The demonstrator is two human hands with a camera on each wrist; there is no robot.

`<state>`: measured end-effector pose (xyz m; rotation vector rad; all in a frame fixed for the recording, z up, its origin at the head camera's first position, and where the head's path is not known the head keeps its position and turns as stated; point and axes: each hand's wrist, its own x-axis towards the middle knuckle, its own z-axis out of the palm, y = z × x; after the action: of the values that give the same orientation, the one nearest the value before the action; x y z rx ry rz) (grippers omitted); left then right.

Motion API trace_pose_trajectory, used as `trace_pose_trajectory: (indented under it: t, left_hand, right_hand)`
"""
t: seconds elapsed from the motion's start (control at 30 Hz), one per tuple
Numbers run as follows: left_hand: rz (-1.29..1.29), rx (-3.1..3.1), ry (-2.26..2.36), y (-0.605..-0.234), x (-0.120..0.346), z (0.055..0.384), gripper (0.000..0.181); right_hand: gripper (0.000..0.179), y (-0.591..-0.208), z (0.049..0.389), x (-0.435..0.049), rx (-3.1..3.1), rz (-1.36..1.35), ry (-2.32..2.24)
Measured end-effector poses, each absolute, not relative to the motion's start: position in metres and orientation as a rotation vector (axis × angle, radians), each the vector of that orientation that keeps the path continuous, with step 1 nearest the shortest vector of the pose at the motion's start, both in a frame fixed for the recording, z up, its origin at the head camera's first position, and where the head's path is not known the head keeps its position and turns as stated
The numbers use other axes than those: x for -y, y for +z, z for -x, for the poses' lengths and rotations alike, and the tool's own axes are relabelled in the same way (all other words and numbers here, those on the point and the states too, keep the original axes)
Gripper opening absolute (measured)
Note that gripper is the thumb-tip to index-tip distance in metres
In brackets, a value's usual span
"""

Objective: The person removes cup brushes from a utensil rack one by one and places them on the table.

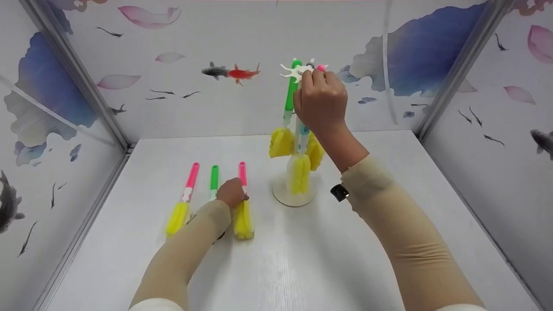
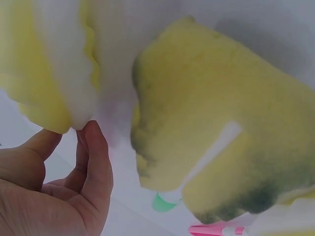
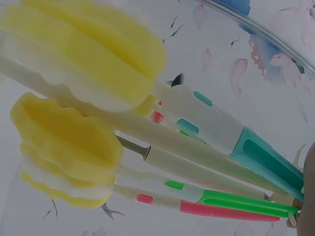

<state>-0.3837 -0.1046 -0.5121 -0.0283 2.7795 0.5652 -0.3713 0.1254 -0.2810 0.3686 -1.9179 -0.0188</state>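
Note:
My left hand (image 1: 231, 192) is at the neck of a sponge brush with a pink handle (image 1: 243, 172), lying on the table. In the left wrist view its thumb and fingers pinch the end of the yellow-and-white sponge head (image 2: 54, 69). High up, my right hand (image 1: 323, 101) has curled fingers at the hooked top of a white stand (image 1: 298, 73). From under it hangs a sponge brush with a teal handle (image 3: 268, 160), whose upper end the hand hides; it appears gripped there. Beside it hang a green-handled brush (image 1: 290, 97) and a pink-handled one (image 3: 211, 209).
Left of my left hand lie a green-handled brush (image 1: 214, 175) and another pink-handled brush (image 1: 191, 177), partly behind the forearm. The stand's round base (image 1: 293, 201) rests on the white table (image 1: 281, 263). Patterned panels (image 1: 190, 112) enclose the back and sides.

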Motion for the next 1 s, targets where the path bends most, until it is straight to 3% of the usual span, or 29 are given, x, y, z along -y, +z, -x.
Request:
trace_pose_trajectory:
  t: [0.6, 1.0]
  left_hand:
    - [0.092, -2.943, 0.78, -0.489, 0.1, 0.371, 0.039]
    - [0.138, -2.861, 1.222, -0.471, 0.094, 0.354, 0.035]
  right_hand:
    - [0.03, -0.282, 0.374, -0.126, 1.914, -0.367, -0.003]
    - [0.027, -0.28, 0.372, -0.125, 1.916, -0.363, -0.031]
